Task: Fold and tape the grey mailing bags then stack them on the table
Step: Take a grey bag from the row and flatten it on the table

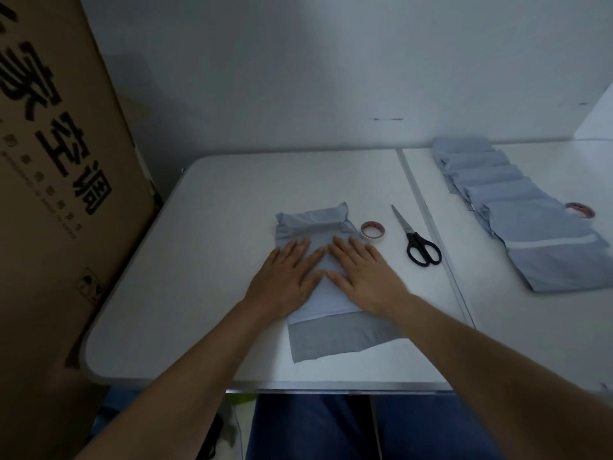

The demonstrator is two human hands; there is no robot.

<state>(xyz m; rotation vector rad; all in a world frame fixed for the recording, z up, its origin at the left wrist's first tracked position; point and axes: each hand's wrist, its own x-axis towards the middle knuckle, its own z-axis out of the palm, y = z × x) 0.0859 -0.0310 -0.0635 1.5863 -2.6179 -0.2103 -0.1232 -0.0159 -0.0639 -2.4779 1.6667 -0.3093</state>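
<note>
Cardboard box (59, 180) is standing well left of the fingers, printing partly cut off by the frame. White bench (205, 267) is carrying everything; a seam is running down it right of the fingers.

Row of grey mailing bags (517, 207) is lying well right of the fingers, overlapping like shingles. Can't tell whether those are finished or waiting.

Working grey bag (335, 333) is lying flat under both hands, far end bunched just beyond the fingertips, near flap sticking out toward the person behind the wrists.

Left hand (285, 277) and right hand (361, 270) are both pressing palms down on the bag, fingers (298, 249) straight and slightly spread, gripping nothing. Index tips are nearly meeting mid-bag.

Scissors (416, 239) are lying closed, right of the right fingers. Tape roll (373, 230) is sitting just beside the right fingertips, touching or nearly touching the bag edge. Second tape roll (579, 210) is peeking out behind the far bag row, half hidden.

Risks, as I'm reading it:
- lifting one hand for tape is likely letting the bunched plastic spring back, since the film looks slippery
- bag is possibly sliding on the smooth bench under uneven palm pressure
- fold is coming out skewed; near flap is already sitting crooked

Hard to see: dim light, fold lines under the palms hidden, bag contents unknown, tape's free end not visible.
</note>
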